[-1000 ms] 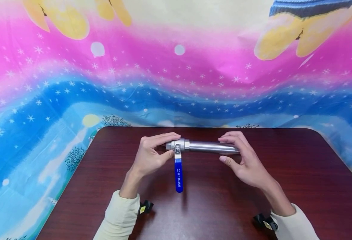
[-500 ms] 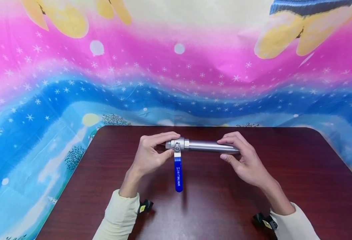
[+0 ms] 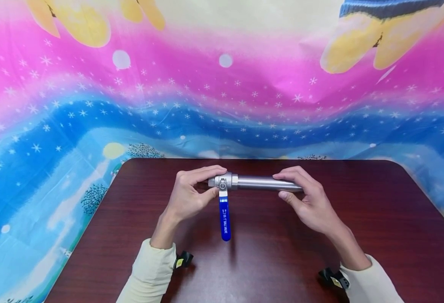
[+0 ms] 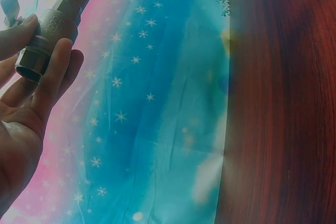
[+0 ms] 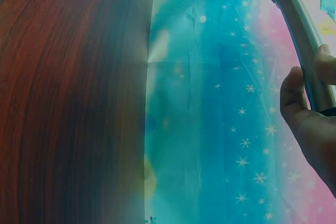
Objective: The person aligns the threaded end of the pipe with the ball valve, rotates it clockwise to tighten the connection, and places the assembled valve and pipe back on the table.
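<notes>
A steel ball valve [image 3: 222,181] with a blue lever handle [image 3: 225,219] is gripped by my left hand [image 3: 189,194], fingers over its top and thumb below. The handle points toward me and carries white lettering. From the valve's right side a smooth metal pipe [image 3: 261,183] runs level to the right. My right hand [image 3: 310,204] holds the pipe near its far end, thumb underneath and fingers above; the palm hides that end. In the left wrist view the valve's hexagonal end [image 4: 32,62] sits between thumb and fingers. The right wrist view shows the pipe [image 5: 304,40] between thumb and fingers.
A dark red-brown wooden table [image 3: 275,269] lies below the hands. Behind it hangs a printed cloth [image 3: 222,97] in pink and blue with snowflakes. Black wrist cameras show at the left cuff [image 3: 184,259] and right cuff [image 3: 333,277].
My right thumb and fingers have closed in on the pipe, the thumb rising to its underside. Valve and pipe have shifted up very slightly in view; the left hand keeps its grip.
</notes>
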`<state>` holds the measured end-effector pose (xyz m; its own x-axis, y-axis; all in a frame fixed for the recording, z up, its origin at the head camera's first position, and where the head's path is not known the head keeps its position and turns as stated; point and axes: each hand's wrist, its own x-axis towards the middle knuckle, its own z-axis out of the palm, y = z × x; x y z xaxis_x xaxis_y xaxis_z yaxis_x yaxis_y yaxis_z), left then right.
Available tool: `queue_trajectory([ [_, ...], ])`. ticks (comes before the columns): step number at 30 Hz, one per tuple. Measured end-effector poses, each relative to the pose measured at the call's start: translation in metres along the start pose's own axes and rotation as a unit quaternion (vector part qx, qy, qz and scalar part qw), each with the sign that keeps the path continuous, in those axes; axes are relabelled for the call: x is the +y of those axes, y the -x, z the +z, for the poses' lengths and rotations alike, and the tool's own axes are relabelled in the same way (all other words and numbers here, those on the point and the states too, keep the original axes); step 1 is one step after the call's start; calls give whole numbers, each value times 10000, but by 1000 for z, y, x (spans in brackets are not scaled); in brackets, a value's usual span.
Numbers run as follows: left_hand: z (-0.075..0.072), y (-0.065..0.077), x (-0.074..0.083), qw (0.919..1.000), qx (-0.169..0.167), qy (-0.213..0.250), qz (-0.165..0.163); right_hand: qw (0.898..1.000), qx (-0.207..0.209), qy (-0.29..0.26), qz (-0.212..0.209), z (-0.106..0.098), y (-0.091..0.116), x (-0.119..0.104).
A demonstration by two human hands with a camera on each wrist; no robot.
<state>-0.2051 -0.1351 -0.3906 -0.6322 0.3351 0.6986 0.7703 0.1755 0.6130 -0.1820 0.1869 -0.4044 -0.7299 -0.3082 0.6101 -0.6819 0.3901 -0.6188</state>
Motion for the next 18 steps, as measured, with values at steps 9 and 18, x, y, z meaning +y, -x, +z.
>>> queue_trajectory([
  [9,0,-1,0,9998,-49,-56,158,10000,32,46,55,0,0,-1],
  [18,0,-1,-2,9994,-46,-102,331,9998,-42,158,124,-3,1,0],
])
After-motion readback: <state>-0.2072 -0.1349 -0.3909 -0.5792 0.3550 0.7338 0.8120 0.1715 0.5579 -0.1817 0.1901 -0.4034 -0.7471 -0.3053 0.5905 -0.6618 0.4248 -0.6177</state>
